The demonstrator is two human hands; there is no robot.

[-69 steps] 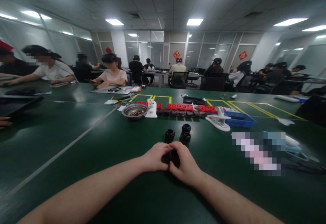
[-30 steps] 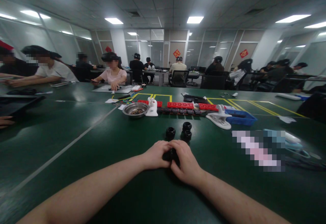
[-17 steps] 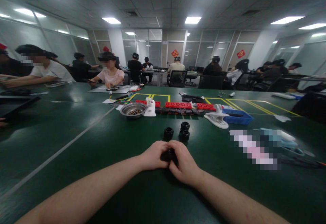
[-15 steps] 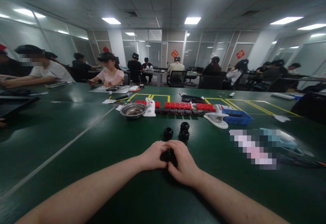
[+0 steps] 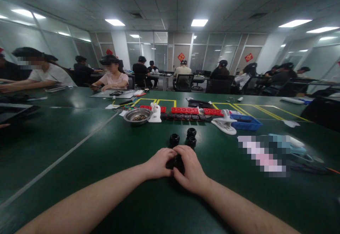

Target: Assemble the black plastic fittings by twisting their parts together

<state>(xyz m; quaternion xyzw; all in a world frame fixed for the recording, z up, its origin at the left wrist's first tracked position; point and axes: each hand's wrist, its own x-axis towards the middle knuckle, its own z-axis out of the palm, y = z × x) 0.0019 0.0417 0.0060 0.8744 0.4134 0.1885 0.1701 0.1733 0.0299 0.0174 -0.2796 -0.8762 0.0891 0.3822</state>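
Note:
Between my two hands, low over the green table (image 5: pixel 119 205), is a black object (image 5: pixel 176 162), mostly covered by fingers. My left hand (image 5: pixel 159 163) curls around its left side, thumb underneath. From the right, my right hand (image 5: pixel 191 170) wraps over the top and the near side, its fingertips meeting those of the left. Just beyond the fingers stand three glossy black round pieces with ridged sides and hollow-looking tops: one black piece (image 5: pixel 174 139) at left, another (image 5: pixel 191 132) at the back right, and a third (image 5: pixel 191 141) in front of that.
Farther back are a steel bowl (image 5: pixel 137 116) with small parts, a white clip stand (image 5: pixel 155 113), red blocks (image 5: pixel 185 110) in a row, another white clip (image 5: pixel 225 123) and a blue tray (image 5: pixel 247 123). Cables and a pale blue item (image 5: pixel 287 143) lie right. Several people sit around.
The view has shifted very slightly. Both hands keep nearly the same hold on the black object, with the right thumb a touch farther left.

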